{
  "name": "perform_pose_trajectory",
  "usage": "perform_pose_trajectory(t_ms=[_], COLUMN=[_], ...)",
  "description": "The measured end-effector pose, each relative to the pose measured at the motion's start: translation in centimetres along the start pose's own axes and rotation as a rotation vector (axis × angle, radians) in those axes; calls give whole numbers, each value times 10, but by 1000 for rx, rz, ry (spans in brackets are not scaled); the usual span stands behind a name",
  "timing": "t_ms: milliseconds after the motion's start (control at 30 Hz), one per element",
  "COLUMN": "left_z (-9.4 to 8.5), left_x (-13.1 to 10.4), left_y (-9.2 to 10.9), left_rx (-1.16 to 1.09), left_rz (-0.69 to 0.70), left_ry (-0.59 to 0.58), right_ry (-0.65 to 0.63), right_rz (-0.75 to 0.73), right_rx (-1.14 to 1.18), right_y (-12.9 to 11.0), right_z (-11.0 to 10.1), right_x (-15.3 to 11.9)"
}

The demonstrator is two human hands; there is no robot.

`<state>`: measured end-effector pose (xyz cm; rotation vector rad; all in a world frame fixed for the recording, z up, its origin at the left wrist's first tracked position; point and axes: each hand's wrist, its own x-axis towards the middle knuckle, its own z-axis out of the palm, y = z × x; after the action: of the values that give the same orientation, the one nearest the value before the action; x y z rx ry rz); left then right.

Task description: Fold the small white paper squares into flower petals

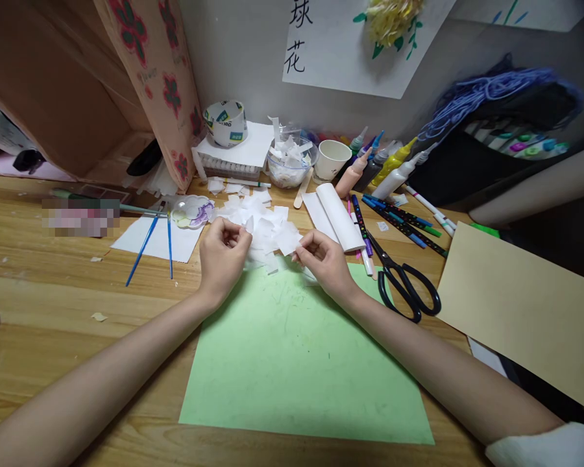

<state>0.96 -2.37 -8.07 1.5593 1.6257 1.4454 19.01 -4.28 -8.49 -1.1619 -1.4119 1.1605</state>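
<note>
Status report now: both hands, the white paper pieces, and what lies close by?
Left hand pinching a white paper piece. Right hand pinching another at the edge of the pile of white paper squares. Green paper sheet under hands; black scissors right.

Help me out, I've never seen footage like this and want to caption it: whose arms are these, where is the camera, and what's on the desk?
There is no machine: a person wears a camera on the head, looking down at their own bare arms. The left hand and right hand each pinch small white paper squares from a pile of paper pieces at the far edge of a green sheet on a wooden desk. Black scissors lie to the right, blue paintbrushes to the left. Behind stand a paper cup, paint bottles and a tape roll.
</note>
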Motion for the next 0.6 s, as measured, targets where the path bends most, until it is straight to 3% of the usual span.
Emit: perform_pose_trajectory(t_ms=[100, 200, 367, 433, 600], left_z=[-1, -2, -3, -3, -3], left_x=[0, -4, -9, -10, -11], left_y=[-1, 3, 9, 9, 6], left_rx=[105, 211, 246, 241, 230], left_rz=[61, 255, 610, 663, 687], left_ry=[15, -22, -321, -377, -366], right_ry=[-8, -21, -64, -79, -83], right_rz=[-5, -2, -9, -18, -25], right_rx=[7, -8, -14, -4, -6], right_y=[1, 0, -2, -2, -2], right_z=[0, 0, 2, 2, 3], right_x=[0, 0, 0, -1, -1])
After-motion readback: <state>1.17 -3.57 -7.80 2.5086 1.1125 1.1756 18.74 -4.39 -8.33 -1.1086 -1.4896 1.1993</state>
